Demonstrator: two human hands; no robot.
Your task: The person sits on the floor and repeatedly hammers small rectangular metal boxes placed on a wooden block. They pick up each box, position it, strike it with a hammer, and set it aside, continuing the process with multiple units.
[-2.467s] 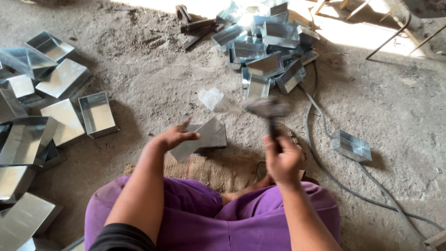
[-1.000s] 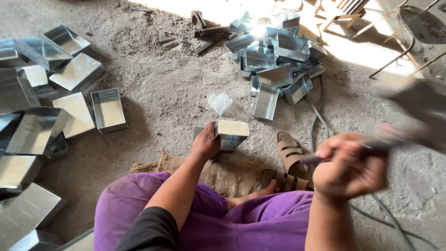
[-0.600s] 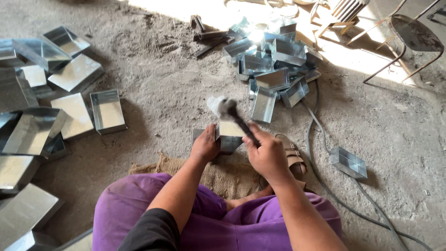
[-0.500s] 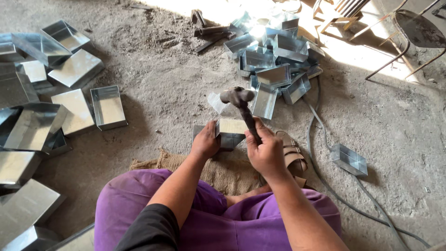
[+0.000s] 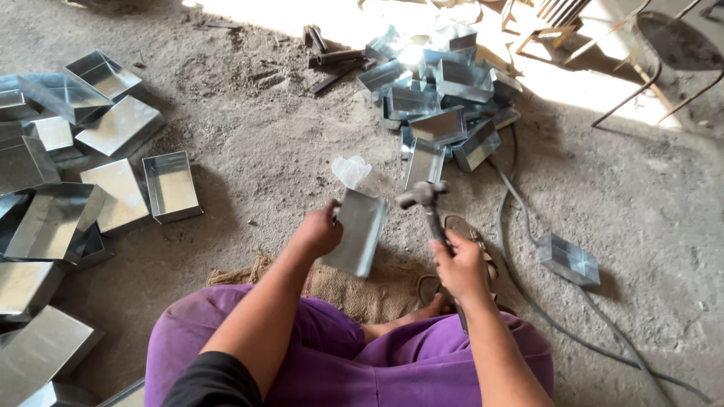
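Note:
My left hand grips a folded sheet-metal box piece, held tilted on its side just above the ground in front of my knees. My right hand is closed around the handle of a hammer. The hammer head is raised a little to the right of the metal piece, not touching it. I sit on the ground in purple trousers, with a piece of burlap sacking under me.
Shiny open metal trays lie in a heap at the left and another pile at the top centre. A single small tray lies at the right beside a grey cable. A sandal is under my right hand. Crumpled plastic lies ahead.
The hammer swung in from far right and struck near the metal piece, and it now sits lifted slightly to the right. My left hand has turned the piece onto its side.

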